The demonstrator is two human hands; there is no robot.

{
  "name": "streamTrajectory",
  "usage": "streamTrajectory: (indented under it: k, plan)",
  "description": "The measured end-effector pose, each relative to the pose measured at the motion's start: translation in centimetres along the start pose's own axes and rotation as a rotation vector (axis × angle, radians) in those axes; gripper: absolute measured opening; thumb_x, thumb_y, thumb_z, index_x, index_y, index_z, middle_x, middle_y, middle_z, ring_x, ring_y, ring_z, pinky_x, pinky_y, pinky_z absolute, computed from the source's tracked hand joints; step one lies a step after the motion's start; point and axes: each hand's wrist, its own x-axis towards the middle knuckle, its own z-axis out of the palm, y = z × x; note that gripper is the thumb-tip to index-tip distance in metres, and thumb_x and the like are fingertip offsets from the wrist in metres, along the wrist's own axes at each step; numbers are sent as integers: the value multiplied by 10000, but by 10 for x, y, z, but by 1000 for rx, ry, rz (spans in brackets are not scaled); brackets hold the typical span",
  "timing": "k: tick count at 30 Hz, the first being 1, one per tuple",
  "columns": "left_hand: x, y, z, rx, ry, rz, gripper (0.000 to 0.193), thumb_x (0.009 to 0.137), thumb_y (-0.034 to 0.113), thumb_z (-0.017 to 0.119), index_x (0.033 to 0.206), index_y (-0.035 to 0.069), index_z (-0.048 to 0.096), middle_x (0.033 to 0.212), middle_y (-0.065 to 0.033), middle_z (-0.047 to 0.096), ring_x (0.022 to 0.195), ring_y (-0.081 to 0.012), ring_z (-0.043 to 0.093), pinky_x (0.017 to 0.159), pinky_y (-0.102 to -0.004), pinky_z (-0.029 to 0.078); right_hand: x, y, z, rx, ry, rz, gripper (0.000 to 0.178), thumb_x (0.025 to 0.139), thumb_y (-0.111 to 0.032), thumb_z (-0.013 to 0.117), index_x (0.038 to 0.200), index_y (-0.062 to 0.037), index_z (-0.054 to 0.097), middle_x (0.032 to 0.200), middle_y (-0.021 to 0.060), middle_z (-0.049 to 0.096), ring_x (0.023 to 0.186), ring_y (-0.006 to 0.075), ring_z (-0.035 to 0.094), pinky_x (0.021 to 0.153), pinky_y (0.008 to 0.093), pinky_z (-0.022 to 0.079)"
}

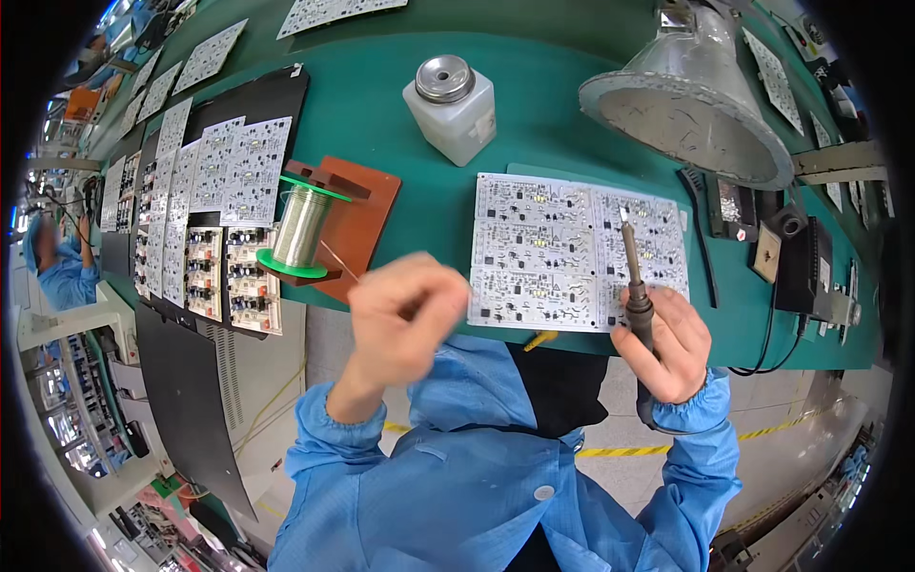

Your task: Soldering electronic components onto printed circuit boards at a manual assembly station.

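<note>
My right hand (672, 348) is wrapped round a soldering iron (634, 262), its tip pointing away from me over the right part of a white circuit board panel (534, 250). I cannot tell whether the tip touches the board. Left of the panel my left hand (405, 319) is raised, blurred by motion, its fingers curled and closed. What it may pinch cannot be made out. Just beyond that hand, a spool of solder wire (303, 229) with green flanges sits on a reddish-brown stand (367, 205).
A white bottle with a metal cap (457, 114) stands behind the panel. A metal lamp-like hood (691, 105) overhangs the right back. Right of the panel lie a black brush (701, 234) and a black box (805, 272). More circuit boards (253, 172) cover the left side.
</note>
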Motion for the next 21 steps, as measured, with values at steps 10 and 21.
streamTrajectory:
  k: [10, 21]
  plan:
    - [-8, 12, 50, -156, -417, 139, 76, 754, -47, 673, 827, -26, 666, 705, -105, 616, 553, -178, 579, 453, -269, 421, -21, -31, 13, 750, 200, 506, 497, 874, -309, 626, 1271, -109, 405, 1189, 286, 573, 987, 313, 602, 903, 473, 443]
    - [-20, 3, 54, -153, -386, 96, 142, 741, -23, 693, 878, -2, 660, 696, -100, 605, 532, -195, 573, 436, -279, 412, 4, -78, 32, 1187, 345, 776, 464, 886, -20, 601, 1253, -203, 382, 1100, 260, 620, 654, 152, 566, 596, 299, 494]
